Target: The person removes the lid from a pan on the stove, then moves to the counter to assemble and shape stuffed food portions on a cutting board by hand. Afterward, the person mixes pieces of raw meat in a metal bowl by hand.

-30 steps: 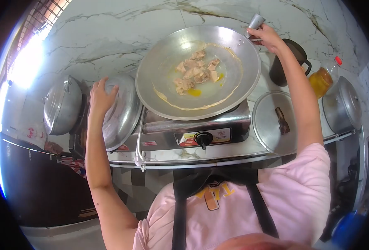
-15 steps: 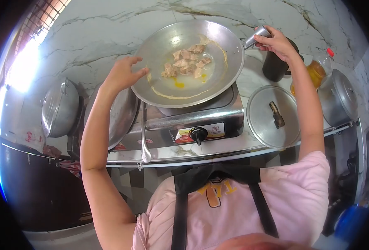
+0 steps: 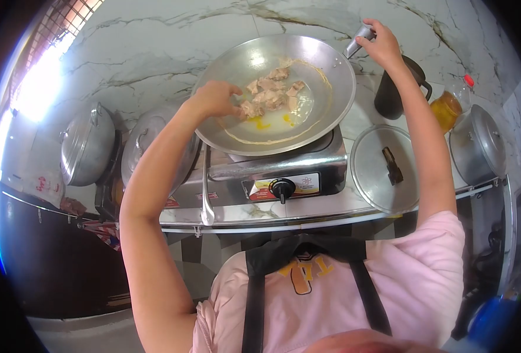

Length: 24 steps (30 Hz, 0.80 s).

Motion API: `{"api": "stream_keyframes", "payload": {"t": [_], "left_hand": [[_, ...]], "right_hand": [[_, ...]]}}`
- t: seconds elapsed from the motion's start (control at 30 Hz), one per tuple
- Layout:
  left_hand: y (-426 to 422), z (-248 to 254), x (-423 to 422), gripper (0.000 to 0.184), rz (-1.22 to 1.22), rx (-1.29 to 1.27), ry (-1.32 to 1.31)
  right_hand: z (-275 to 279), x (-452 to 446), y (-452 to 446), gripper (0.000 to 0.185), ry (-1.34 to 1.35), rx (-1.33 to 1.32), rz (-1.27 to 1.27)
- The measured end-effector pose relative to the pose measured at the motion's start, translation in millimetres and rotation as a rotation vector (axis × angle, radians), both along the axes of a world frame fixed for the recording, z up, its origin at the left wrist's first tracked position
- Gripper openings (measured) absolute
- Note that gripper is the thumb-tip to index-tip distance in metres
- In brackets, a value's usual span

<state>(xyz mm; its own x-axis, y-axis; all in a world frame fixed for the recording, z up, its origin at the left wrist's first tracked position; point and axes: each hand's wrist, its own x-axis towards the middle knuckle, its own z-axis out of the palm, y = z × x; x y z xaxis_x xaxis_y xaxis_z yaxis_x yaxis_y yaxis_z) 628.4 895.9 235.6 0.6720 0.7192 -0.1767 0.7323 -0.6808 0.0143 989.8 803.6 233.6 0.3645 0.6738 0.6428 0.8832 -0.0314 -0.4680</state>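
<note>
A wide metal wok [image 3: 325, 88] stands on a steel gas stove [image 3: 237, 179]. Pieces of pale meat [image 3: 269, 94] lie in shallow liquid with yellow oil near the middle of the wok. My right hand [image 3: 381, 44] grips the wok's metal handle [image 3: 359, 41] at the upper right. Over the left part of the wok is my left hand [image 3: 216, 100], its fingers apart and nothing in them, the fingertips close to the meat. The long handle of a metal utensil [image 3: 206, 200] hangs down at the stove's left front.
A round lid [image 3: 369, 170] with a dark handle lies right of the stove. Behind it are a dark pitcher [image 3: 390, 97], an oil bottle [image 3: 447, 112] and a lidded pot [image 3: 475, 147]. Left are a covered pan [image 3: 137, 141] and another lidded pot [image 3: 84, 147].
My left hand has moved right, from above the left lid to over the wok. The wok has shifted left overall, with my right hand staying on its handle.
</note>
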Motion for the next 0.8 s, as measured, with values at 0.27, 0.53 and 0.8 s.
{"api": "stream_keyframes", "payload": {"t": [0.27,0.53,0.8], "left_hand": [[2,12,-12,0.058,0.014,0.032,-0.01],[5,20,-26,0.054,-0.001,0.043,-0.042],[-83,44,-32,0.042,-0.255,0.194,-0.463]], "right_hand": [[34,-43,-10,0.026,-0.433,-0.046,0.106],[47,-35,-18,0.024,-0.386,-0.205,0.311],[33,-38,-97,0.022,-0.333,-0.231,0.38]]}}
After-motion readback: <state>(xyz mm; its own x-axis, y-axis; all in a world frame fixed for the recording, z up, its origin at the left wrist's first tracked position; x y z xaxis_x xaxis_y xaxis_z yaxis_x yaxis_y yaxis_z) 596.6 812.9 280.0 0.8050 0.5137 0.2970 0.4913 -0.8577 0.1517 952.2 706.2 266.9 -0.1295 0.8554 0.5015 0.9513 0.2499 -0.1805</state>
